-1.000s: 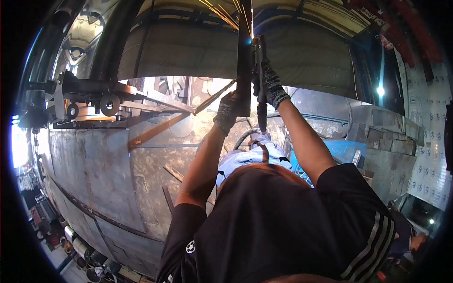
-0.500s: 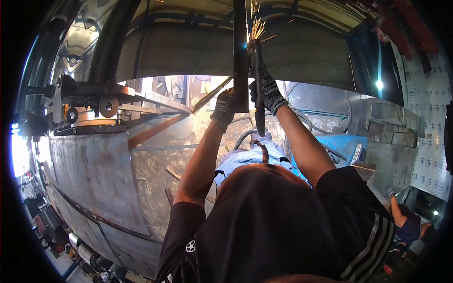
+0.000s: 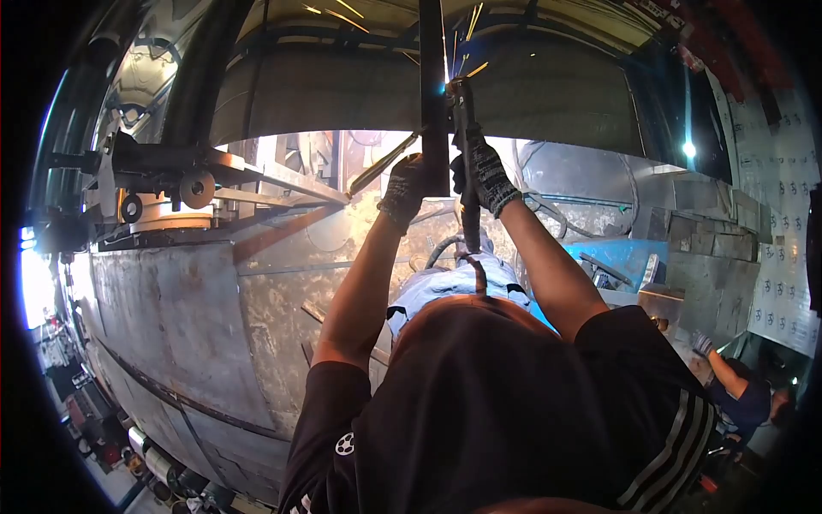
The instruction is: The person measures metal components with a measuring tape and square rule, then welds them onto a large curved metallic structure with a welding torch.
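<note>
My left hand (image 3: 402, 187), in a grey knit glove, is closed around the lower end of a long dark metal bar (image 3: 434, 94) that runs up out of the top of the view. In my gloved right hand (image 3: 491, 174) is a black welding torch (image 3: 465, 110), its tip up against the bar's right side. A blue-white glow shows at that tip, with orange sparks (image 3: 473, 34) flying upward. The torch cable (image 3: 472, 236) drops from the handle toward my lap. My fingertips are partly hidden on both hands.
A dark curved panel (image 3: 334, 94) spans behind the bar. Below lies a worn metal surface (image 3: 274, 321) with a slanted metal strip (image 3: 381, 167). Machinery with round discs (image 3: 197, 188) stands at left. Another person (image 3: 741, 390) crouches at lower right, near stacked blocks (image 3: 719, 244).
The spark burst has thinned and scattered more widely. My hands, torch and bar keep nearly the same place. The other person's gloved hand has shifted slightly left.
</note>
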The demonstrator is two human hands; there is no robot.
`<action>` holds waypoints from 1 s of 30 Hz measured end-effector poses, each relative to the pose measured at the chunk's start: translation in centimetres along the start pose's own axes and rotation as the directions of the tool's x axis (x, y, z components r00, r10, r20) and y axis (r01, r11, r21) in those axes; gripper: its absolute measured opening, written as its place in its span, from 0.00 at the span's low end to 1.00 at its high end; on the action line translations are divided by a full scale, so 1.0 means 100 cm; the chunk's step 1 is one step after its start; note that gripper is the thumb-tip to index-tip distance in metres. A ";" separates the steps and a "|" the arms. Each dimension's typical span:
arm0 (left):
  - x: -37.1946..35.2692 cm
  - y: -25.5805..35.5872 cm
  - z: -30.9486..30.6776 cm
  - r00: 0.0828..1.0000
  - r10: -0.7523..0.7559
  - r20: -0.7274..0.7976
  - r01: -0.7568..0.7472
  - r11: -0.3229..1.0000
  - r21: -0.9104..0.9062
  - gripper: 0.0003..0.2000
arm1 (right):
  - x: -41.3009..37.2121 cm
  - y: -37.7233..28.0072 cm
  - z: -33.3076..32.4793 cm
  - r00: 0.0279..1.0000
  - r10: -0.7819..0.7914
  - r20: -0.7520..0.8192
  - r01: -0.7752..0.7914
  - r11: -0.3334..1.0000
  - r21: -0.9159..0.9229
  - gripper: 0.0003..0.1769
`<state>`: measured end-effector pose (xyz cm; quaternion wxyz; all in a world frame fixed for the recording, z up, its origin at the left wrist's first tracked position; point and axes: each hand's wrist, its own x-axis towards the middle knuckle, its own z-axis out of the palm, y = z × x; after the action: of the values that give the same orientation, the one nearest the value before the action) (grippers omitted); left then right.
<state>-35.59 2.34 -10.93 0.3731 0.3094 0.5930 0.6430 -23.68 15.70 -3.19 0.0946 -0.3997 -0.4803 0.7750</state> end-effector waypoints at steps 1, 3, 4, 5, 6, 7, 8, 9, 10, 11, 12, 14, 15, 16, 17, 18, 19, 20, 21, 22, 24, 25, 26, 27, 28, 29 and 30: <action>0.000 0.001 0.001 0.997 -0.069 -0.019 0.068 0.994 -0.085 0.11 | -0.001 0.003 -0.001 0.999 -0.012 0.035 0.011 1.000 0.027 0.33; 0.001 0.003 0.001 1.000 0.007 -0.002 -0.006 0.991 0.130 0.08 | 0.000 0.008 -0.003 0.997 -0.022 0.068 0.018 0.998 0.057 0.32; 0.003 -0.002 0.000 0.999 0.038 -0.005 -0.037 0.990 0.137 0.07 | -0.001 0.007 0.000 0.999 -0.004 0.042 0.001 0.998 0.066 0.31; 0.007 -0.005 -0.001 0.997 0.071 -0.010 -0.068 0.987 0.145 0.07 | 0.000 0.004 0.002 1.000 0.014 0.018 -0.016 0.997 0.075 0.31; 0.006 -0.010 -0.003 0.988 0.151 0.010 -0.145 0.922 0.360 0.06 | 0.000 0.007 0.002 1.000 -0.020 0.018 0.019 0.997 0.070 0.32; 0.005 -0.003 -0.002 0.973 0.226 0.048 -0.214 0.804 0.554 0.06 | -0.004 0.005 0.005 0.998 -0.057 0.019 0.055 0.996 0.065 0.34; 0.005 0.002 -0.001 0.987 0.142 0.080 -0.162 0.805 0.571 0.06 | -0.008 0.002 0.005 1.000 -0.018 0.000 0.018 0.999 0.045 0.35; 0.003 0.008 0.000 0.987 0.142 0.081 -0.163 0.805 0.571 0.06 | -0.012 -0.001 0.005 1.000 0.022 -0.021 -0.021 0.999 0.024 0.36; 0.000 0.018 0.002 0.997 0.061 0.039 -0.072 0.837 0.543 0.06 | -0.011 0.003 0.004 1.000 -0.001 -0.003 0.001 1.000 0.002 0.36; -0.002 0.025 0.004 1.000 -0.022 0.000 0.019 0.860 0.511 0.06 | -0.011 0.005 0.003 1.000 -0.001 -0.004 0.001 1.000 0.001 0.36; 0.000 0.034 0.005 1.000 -0.023 0.000 0.020 0.860 0.510 0.06 | -0.010 0.004 0.004 1.000 -0.007 0.001 0.007 1.000 -0.004 0.37; -0.001 0.040 0.005 0.999 -0.047 -0.006 0.043 0.850 0.524 0.07 | -0.014 0.006 0.003 0.999 -0.045 0.009 0.046 0.998 -0.042 0.37; -0.001 0.041 0.005 0.999 -0.048 -0.002 0.042 0.850 0.524 0.07 | -0.017 0.007 0.001 0.999 -0.046 0.005 0.046 0.998 -0.039 0.37; -0.002 0.039 0.004 1.000 0.014 0.012 -0.018 0.802 0.597 0.08 | -0.020 0.008 0.001 0.999 -0.025 0.020 0.025 1.000 0.015 0.37; -0.003 0.038 0.003 0.997 0.075 0.031 -0.076 0.744 0.664 0.08 | -0.023 0.010 0.001 0.999 -0.006 0.037 0.003 0.998 0.068 0.37; -0.002 0.036 0.002 0.997 0.075 0.032 -0.077 0.744 0.664 0.08 | -0.024 0.012 0.001 0.999 -0.006 0.036 0.004 0.998 0.068 0.37; 0.001 0.036 0.001 0.999 0.041 0.004 -0.039 0.892 0.450 0.14 | -0.023 0.013 0.001 0.998 -0.019 0.053 0.015 0.998 0.067 0.34; 0.000 0.034 0.001 1.000 -0.001 -0.013 0.004 0.979 0.204 0.22 | -0.025 0.017 -0.001 0.997 -0.029 0.068 0.024 0.997 0.068 0.31; 0.000 0.032 0.001 1.000 -0.004 -0.011 0.006 0.979 0.204 0.22 | -0.026 0.020 -0.002 0.997 -0.027 0.066 0.022 0.997 0.070 0.31; -0.001 0.039 0.002 1.000 0.013 0.003 -0.013 0.930 0.368 0.21 | -0.027 0.022 -0.002 0.997 -0.025 0.067 0.019 0.997 0.079 0.31; -0.001 0.042 0.002 0.999 0.024 0.020 -0.031 0.852 0.522 0.20 | -0.027 0.027 -0.004 0.998 -0.020 0.067 0.014 0.996 0.089 0.30; -0.001 0.038 -0.001 0.998 0.056 0.016 -0.056 0.830 0.555 0.20 | -0.028 0.029 -0.004 0.998 -0.022 0.064 0.016 0.996 0.084 0.31; 0.001 0.034 -0.003 0.996 0.092 0.012 -0.082 0.806 0.587 0.19 | -0.028 0.029 -0.004 0.998 -0.026 0.062 0.021 0.997 0.078 0.31; 0.001 0.030 -0.006 0.996 0.091 0.013 -0.082 0.806 0.587 0.19 | -0.029 0.031 -0.005 0.998 -0.026 0.061 0.021 0.997 0.079 0.31; 0.001 0.025 -0.007 0.990 0.140 0.025 -0.126 0.779 0.615 0.19 | -0.036 0.029 -0.002 0.999 -0.005 0.047 0.001 0.996 0.085 0.31; 0.002 0.020 -0.007 0.981 0.190 0.038 -0.170 0.749 0.641 0.18 | -0.040 0.028 -0.002 0.999 0.015 0.033 -0.018 0.996 0.092 0.31; 0.003 0.015 -0.007 0.981 0.189 0.039 -0.170 0.749 0.640 0.18 | -0.040 0.033 -0.005 0.996 -0.003 0.084 -0.008 0.992 0.123 0.30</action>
<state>-36.49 2.17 -9.49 0.1734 0.4643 0.7494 0.4391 -19.88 12.21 -3.95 0.0979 -0.3609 -0.4346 0.8193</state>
